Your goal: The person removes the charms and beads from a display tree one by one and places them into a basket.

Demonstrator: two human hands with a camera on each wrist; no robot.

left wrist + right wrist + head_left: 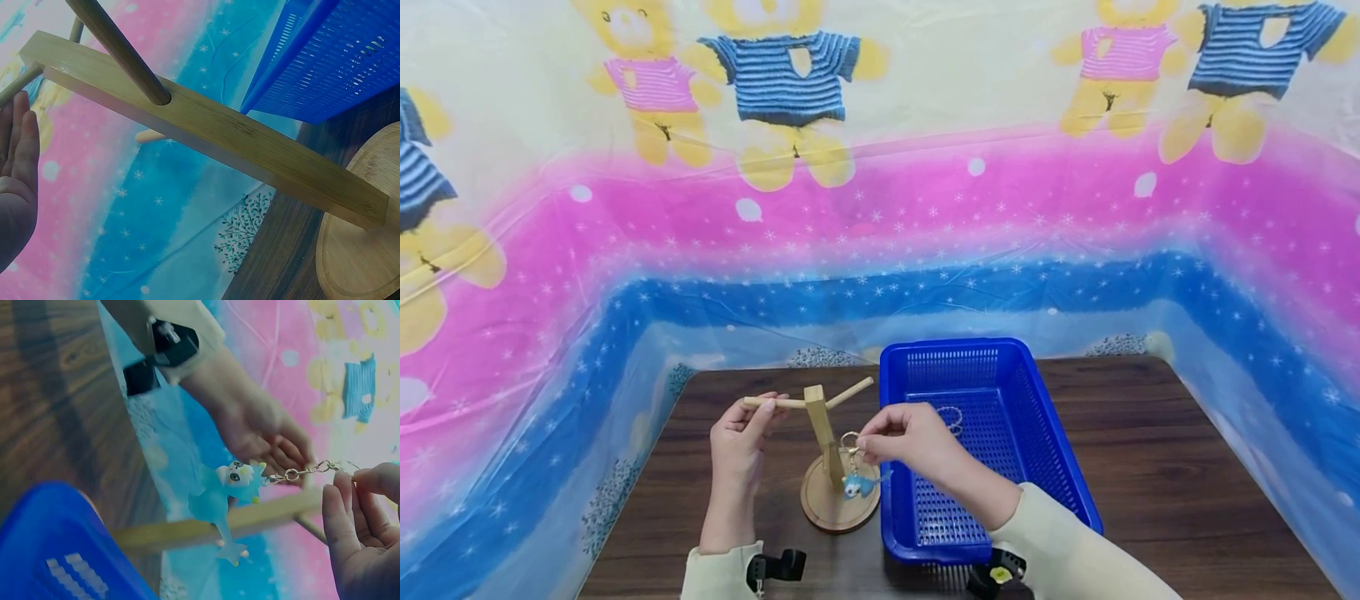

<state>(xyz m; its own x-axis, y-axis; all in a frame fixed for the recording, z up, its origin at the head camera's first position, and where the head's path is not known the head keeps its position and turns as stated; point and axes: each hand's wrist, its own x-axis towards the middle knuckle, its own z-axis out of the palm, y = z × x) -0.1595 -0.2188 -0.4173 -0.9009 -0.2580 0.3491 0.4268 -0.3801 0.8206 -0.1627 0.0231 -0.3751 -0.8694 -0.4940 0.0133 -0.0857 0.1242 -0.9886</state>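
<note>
A wooden stand [820, 421] with a square post, several round pegs and a round base [820, 517] stands on the table. My left hand [739, 442] pinches its left peg [790, 403] between thumb and fingers. Right of the post, my right hand [921, 435] pinches the gold ring of a keychain [228, 494] between thumb and forefinger. From the ring's short chain hangs a light-blue figure with a pale face and a finned tail. In the head view the figure appears in front of the base, apart from the pegs. The left wrist view shows the post [219, 125] up close.
A blue plastic basket [891, 533] stands just right of the stand, under my right forearm. Inside it lies a clear beaded loop [953, 414], partly hidden by my hand. The dark wooden table [1165, 467] ends at a printed curtain [925, 292] behind and on both sides.
</note>
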